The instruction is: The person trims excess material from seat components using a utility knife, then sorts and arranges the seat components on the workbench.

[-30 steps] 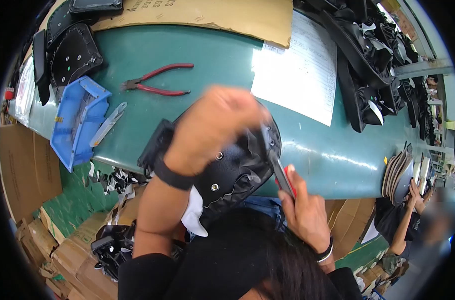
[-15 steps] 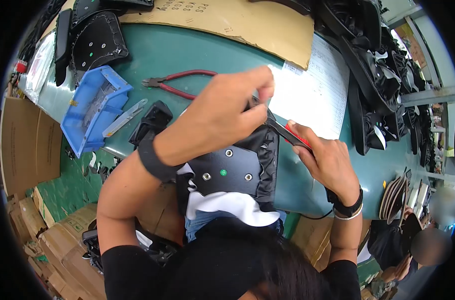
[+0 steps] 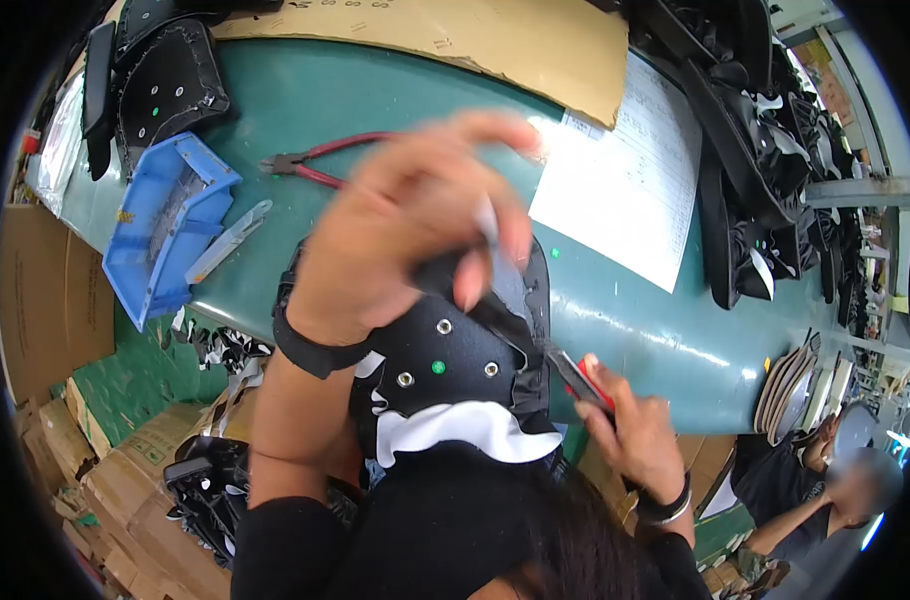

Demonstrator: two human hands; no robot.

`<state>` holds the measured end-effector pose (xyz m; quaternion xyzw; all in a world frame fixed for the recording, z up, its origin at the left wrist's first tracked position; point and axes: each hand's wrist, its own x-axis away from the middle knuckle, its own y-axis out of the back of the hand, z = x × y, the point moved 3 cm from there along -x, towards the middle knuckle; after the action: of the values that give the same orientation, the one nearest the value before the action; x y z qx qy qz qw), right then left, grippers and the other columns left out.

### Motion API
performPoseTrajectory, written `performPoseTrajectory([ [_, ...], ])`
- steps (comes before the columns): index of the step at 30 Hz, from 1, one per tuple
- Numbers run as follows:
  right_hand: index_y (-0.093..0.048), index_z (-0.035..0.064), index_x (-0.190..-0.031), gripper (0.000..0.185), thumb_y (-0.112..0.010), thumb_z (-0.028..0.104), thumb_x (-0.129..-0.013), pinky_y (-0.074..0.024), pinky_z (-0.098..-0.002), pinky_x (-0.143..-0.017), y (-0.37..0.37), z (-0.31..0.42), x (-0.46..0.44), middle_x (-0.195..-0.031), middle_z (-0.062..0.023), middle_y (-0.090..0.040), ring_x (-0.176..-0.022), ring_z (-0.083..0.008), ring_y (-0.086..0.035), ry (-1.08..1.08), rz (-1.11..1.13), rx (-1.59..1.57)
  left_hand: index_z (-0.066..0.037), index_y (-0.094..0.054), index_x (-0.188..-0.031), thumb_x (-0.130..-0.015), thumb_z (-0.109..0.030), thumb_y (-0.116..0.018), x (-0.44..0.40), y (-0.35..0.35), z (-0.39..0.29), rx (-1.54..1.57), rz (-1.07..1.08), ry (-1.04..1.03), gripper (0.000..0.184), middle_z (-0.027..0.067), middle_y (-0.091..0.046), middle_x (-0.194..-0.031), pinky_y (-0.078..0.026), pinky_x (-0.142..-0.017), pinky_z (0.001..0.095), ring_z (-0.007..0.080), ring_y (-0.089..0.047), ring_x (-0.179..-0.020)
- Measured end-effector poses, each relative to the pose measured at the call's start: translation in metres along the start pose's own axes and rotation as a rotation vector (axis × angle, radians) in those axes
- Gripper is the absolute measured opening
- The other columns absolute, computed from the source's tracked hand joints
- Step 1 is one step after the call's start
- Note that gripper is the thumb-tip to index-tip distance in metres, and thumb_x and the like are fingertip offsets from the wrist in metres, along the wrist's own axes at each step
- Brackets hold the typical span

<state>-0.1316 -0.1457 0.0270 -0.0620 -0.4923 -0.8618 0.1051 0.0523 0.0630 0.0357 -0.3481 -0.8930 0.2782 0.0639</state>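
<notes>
On my lap lies a black padded panel with metal-ringed holes and a green dot; white fabric hangs along its near edge. My left hand, smeared by motion, is raised above the panel, its fingers closed on a strip of black fabric that stretches down to the panel's right edge. My right hand grips a red and black utility knife. The knife's tip meets the strip at that edge; whether the blade is through the fabric I cannot tell.
Red-handled pliers lie on the green table, left of a written sheet. A blue bin stands at the left beside a pale-handled cutter. Cardboard and stacked black panels line the back and right. A co-worker is at right.
My right hand has brought the knife down along the panel's right edge. My left hand has lifted, drawing the black strip up from the panel. The view has shifted slightly.
</notes>
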Motion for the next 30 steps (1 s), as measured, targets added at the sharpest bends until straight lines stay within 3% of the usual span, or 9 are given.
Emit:
performPoseTrajectory([
  [1,-0.05,0.0139,-0.135,0.052,-0.066,0.02,-0.086,-0.0462,-0.0425,-0.054,0.003,-0.002,-0.001,-0.077,-0.0135,-0.067,-0.062,-0.0363,-0.062,-0.02,0.034,0.028,-0.007,-0.06,-0.088,-0.086,-0.028,-0.066,0.001,-0.008,0.007,-0.328,0.09,0.201,0.021,0.0077,-0.058,-0.091,-0.049,-0.063,0.0364,0.0181,-0.06,-0.071],
  [3,-0.05,0.0163,-0.135,0.05,-0.065,0.022,-0.087,-0.0452,-0.0422,-0.052,0.015,0.001,-0.011,-0.074,-0.0125,-0.066,-0.06,-0.0356,-0.061,0.011,0.047,0.057,-0.007,-0.061,-0.084,-0.081,-0.03,-0.069,0.015,-0.028,0.023,-1.468,0.247,-0.083,0.024,0.0068,-0.057,-0.081,-0.046,-0.06,0.0365,0.0214,-0.057,-0.069],
  [4,-0.05,0.0161,-0.135,0.05,-0.064,0.023,-0.087,-0.0447,-0.0423,-0.052,0.019,0.005,-0.016,-0.073,-0.0126,-0.065,-0.059,-0.0354,-0.061,0.006,0.089,0.097,-0.007,-0.062,-0.075,-0.078,-0.026,-0.07,0.023,-0.033,0.032,-1.595,0.302,-0.108,0.021,0.0055,-0.055,-0.075,-0.041,-0.065,0.037,0.0246,-0.053,-0.077],
  [10,-0.049,0.0085,-0.133,0.051,-0.065,0.019,-0.086,-0.0483,-0.0462,-0.059,-0.007,0.012,0.0,-0.078,-0.018,-0.066,-0.065,-0.0402,-0.062,-0.134,0.056,-0.14,-0.006,-0.057,-0.061,-0.078,-0.024,-0.071,0.012,-0.028,0.052,-1.219,0.262,-0.1,0.028,0.0031,-0.05,-0.076,-0.034,-0.077,0.0341,0.0218,-0.047,-0.086],
  [16,-0.052,0.0091,-0.131,0.053,-0.07,0.016,-0.081,-0.0463,-0.0448,-0.078,-0.006,0.016,0.035,-0.092,-0.0154,-0.067,-0.084,-0.0371,-0.063,-0.031,0.045,0.015,-0.001,-0.067,-0.086,-0.093,-0.021,-0.061,0.017,-0.003,0.032,0.072,-0.075,-0.03,0.021,0.0072,-0.066,-0.088,-0.05,-0.066,0.024,0.0137,-0.063,-0.075],
  [19,-0.055,0.0105,-0.129,0.05,-0.071,0.018,-0.082,-0.0489,-0.0419,-0.078,0.008,0.006,0.017,-0.095,-0.0151,-0.067,-0.084,-0.0372,-0.063,0.009,0.066,0.065,-0.004,-0.066,-0.098,-0.093,-0.026,-0.059,0.015,-0.023,0.032,-0.638,0.186,0.257,0.024,0.0061,-0.067,-0.078,-0.044,-0.052,0.0253,0.0128,-0.06,-0.061],
  [21,-0.056,0.0141,-0.129,0.048,-0.069,0.017,-0.083,-0.0482,-0.0409,-0.07,0.021,0.003,-0.002,-0.08,-0.0106,-0.067,-0.07,-0.032,-0.063,-0.101,0.274,0.126,-0.007,-0.065,-0.082,-0.081,-0.029,-0.07,0.021,-0.038,0.033,-1.492,0.359,-0.067,0.022,0.0043,-0.058,-0.067,-0.041,-0.054,0.0335,0.0216,-0.056,-0.065],
  [27,-0.057,0.0154,-0.128,0.046,-0.068,0.02,-0.084,-0.0439,-0.0386,-0.056,0.033,0.001,-0.016,-0.079,-0.0074,-0.067,-0.062,-0.0306,-0.062,0.006,0.3,0.228,-0.011,-0.063,-0.086,-0.073,-0.04,-0.074,0.018,-0.038,0.046,-1.601,0.633,-0.199,0.034,0.0005,-0.053,-0.066,-0.035,-0.07,0.0385,0.0212,-0.054,-0.076],
  [30,-0.055,0.0226,-0.131,0.046,-0.065,0.026,-0.086,-0.0414,-0.0384,-0.052,0.024,-0.01,-0.011,-0.07,-0.0064,-0.062,-0.057,-0.0308,-0.059,0.001,0.255,0.152,-0.012,-0.057,-0.073,-0.073,-0.035,-0.074,0.035,-0.037,0.037,-1.577,0.688,0.032,0.029,0.0014,-0.052,-0.069,-0.033,-0.071,0.0371,0.0198,-0.052,-0.08],
])
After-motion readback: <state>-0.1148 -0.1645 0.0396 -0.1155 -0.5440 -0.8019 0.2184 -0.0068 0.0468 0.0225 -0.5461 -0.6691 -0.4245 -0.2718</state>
